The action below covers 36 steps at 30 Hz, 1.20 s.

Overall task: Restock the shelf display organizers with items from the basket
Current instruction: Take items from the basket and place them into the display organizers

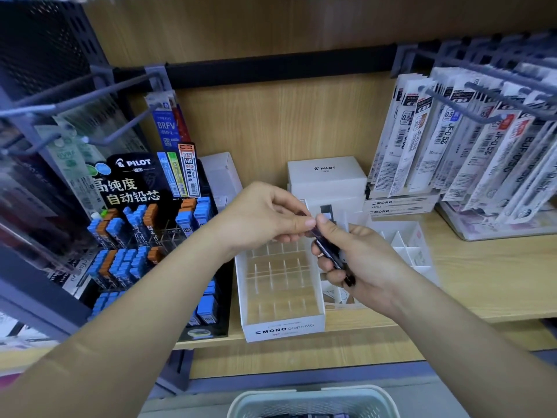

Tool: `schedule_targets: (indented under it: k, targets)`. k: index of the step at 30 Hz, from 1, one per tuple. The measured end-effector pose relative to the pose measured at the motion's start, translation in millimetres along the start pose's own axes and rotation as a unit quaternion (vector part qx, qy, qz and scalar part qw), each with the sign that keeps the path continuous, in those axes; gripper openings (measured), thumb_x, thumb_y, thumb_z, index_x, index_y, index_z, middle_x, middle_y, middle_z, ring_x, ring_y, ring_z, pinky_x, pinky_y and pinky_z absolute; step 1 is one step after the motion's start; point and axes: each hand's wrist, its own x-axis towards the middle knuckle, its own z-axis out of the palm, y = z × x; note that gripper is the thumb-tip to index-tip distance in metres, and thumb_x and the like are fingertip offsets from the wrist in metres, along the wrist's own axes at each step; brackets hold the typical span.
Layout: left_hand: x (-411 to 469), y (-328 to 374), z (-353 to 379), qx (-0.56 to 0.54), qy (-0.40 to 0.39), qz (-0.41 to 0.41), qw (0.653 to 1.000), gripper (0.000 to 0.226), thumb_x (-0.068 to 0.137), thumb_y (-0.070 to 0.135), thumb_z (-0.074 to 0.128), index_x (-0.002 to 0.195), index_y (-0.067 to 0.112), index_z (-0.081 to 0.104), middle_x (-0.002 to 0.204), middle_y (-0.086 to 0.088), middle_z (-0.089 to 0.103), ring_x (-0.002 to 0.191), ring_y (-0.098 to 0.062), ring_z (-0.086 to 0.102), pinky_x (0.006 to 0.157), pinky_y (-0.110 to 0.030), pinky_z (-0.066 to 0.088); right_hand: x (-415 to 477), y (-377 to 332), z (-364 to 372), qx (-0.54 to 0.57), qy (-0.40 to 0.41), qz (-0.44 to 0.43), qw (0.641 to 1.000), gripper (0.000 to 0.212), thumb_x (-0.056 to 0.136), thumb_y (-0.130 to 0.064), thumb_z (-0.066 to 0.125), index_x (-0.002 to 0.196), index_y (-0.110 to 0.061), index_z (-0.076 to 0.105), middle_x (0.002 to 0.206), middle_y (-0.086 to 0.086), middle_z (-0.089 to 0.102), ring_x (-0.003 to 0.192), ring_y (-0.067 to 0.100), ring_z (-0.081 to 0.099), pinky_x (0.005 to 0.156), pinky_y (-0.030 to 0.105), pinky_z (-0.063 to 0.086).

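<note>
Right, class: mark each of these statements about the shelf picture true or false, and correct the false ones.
1. Both the left hand and the right hand hold the dark slim cases above the white MONO organizer. True.
2. The MONO organizer's compartments are packed full. False: they look empty.
3. The black Pilot display stands to the right of the MONO organizer. False: it stands to its left.
4. A basket sits at the bottom of the view, below the shelf edge. True.
5. Refill packs hang from hooks on the right. True.
</note>
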Motion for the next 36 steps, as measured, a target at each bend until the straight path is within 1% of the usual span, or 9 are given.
schedule_targets:
  k: [6, 14, 17, 19, 22, 26, 28, 31, 36]
  targets:
    - [-5, -3, -10, -0.058, 0.032, -0.019, 0.998, 0.014, 0.077, -0.005, 0.072, 0.089, -0.001, 0.066, 0.072, -0.015, 0.07, 0.066, -0.018, 0.067, 0.07, -0.029, 0.058, -2, -13, -1, 0.03, -0.013, -0.005, 0.999, 0.038, 0.093, -0.042, 0.058, 0.1, -0.005, 0.064, 0.066, 0.003, 0.056, 0.048, 0.01, 0.038, 0.036, 0.017, 0.025]
    - [-9, 6, -1, 0.152, 0.004, 0.091, 0.984, 0.03, 0.08, 0.012, 0.075, 0.095, 0.035, 0.065, 0.089, -0.005, 0.071, 0.083, -0.016, 0.068, 0.082, -0.028, 0.054, 3, -12, 19, -0.03, 0.031, -0.031, 0.999, 0.039, 0.079, -0.049, 0.07, 0.068, -0.016, 0.054, 0.056, -0.002, 0.046, 0.043, 0.009, 0.033, 0.038, 0.019, 0.023]
    - [-11, 7, -4, 0.205, -0.022, 0.103, 0.973, 0.012, 0.094, 0.02, 0.058, 0.094, 0.026, 0.068, 0.078, 0.0, 0.071, 0.067, -0.008, 0.065, 0.065, -0.022, 0.053, 2, -16, 24, -0.013, 0.022, -0.03, 0.999, 0.036, 0.078, -0.048, 0.071, 0.069, -0.016, 0.057, 0.055, -0.003, 0.045, 0.043, 0.008, 0.032, 0.038, 0.018, 0.023]
    - [-11, 6, -13, 0.231, -0.005, 0.094, 0.968, 0.022, 0.1, 0.028, 0.045, 0.099, 0.024, 0.067, 0.069, 0.006, 0.065, 0.064, -0.002, 0.058, 0.061, -0.017, 0.044, 4, -20, 23, 0.006, 0.028, -0.024, 0.999, 0.039, 0.08, -0.051, 0.067, 0.074, -0.014, 0.061, 0.055, -0.003, 0.045, 0.043, 0.008, 0.033, 0.037, 0.017, 0.024]
    - [-9, 6, -31, 0.156, 0.083, 0.076, 0.981, 0.024, 0.102, 0.022, 0.039, 0.105, 0.026, 0.063, 0.072, 0.005, 0.056, 0.065, -0.002, 0.052, 0.064, -0.021, 0.044, 8, -24, 16, 0.091, 0.016, 0.003, 0.996, 0.041, 0.095, -0.047, 0.053, 0.089, -0.009, 0.066, 0.061, 0.0, 0.048, 0.046, 0.009, 0.036, 0.038, 0.017, 0.025]
    - [-12, 9, -50, 0.069, 0.134, 0.068, 0.986, 0.015, 0.094, 0.005, 0.054, 0.096, 0.017, 0.064, 0.079, -0.013, 0.063, 0.064, -0.005, 0.055, 0.057, -0.012, 0.042, 9, -25, 7, 0.105, -0.017, 0.011, 0.994, 0.02, 0.1, -0.013, 0.048, 0.104, -0.003, 0.064, 0.07, 0.005, 0.052, 0.051, 0.011, 0.043, 0.04, 0.017, 0.028]
    - [-13, 7, -54, 0.036, 0.134, 0.062, 0.988, 0.013, 0.088, 0.005, 0.064, 0.095, 0.015, 0.064, 0.088, -0.023, 0.067, 0.076, -0.018, 0.066, 0.067, -0.018, 0.051, 8, -22, 6, 0.078, -0.013, 0.01, 0.997, 0.021, 0.101, -0.016, 0.047, 0.104, -0.005, 0.065, 0.067, 0.004, 0.054, 0.049, 0.01, 0.041, 0.036, 0.016, 0.026]
    - [-13, 3, -51, 0.051, 0.156, 0.067, 0.984, 0.015, 0.081, 0.011, 0.073, 0.093, 0.019, 0.069, 0.09, -0.018, 0.072, 0.089, -0.014, 0.071, 0.089, -0.026, 0.051, 7, -20, 5, 0.021, -0.007, 0.017, 1.0, 0.026, 0.1, -0.03, 0.05, 0.104, -0.011, 0.066, 0.064, 0.001, 0.057, 0.044, 0.007, 0.036, 0.034, 0.015, 0.021]
    - [-6, -8, -39, 0.117, 0.194, 0.06, 0.972, 0.014, 0.075, 0.01, 0.079, 0.085, 0.019, 0.073, 0.069, 0.002, 0.066, 0.056, 0.0, 0.056, 0.054, -0.011, 0.046, 5, -17, 3, -0.068, -0.029, 0.027, 0.997, 0.035, 0.098, -0.043, 0.048, 0.11, -0.016, 0.066, 0.06, 0.001, 0.049, 0.042, 0.008, 0.03, 0.033, 0.016, 0.02]
